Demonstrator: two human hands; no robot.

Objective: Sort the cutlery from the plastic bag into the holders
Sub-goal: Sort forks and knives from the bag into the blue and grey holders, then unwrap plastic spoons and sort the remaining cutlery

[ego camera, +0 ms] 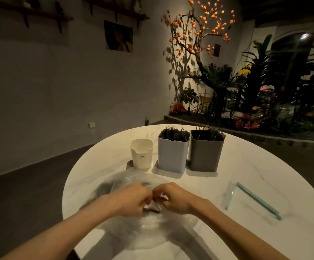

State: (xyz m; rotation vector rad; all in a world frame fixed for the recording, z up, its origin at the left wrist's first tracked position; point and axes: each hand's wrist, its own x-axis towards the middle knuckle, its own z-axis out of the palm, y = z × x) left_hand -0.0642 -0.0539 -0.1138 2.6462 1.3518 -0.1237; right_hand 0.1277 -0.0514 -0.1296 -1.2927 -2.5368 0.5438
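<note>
Head view: both hands, left (pixel 129 198) and right (pixel 173 197), grip the knotted neck of a clear, crinkled plastic bag (pixel 126 182).

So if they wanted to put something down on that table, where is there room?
Bare table lies right of the grey holder, above the glass piece, and left of the small white holder. It is crowded in the middle: both hands pinch the plastic bag just before the holders.
</note>
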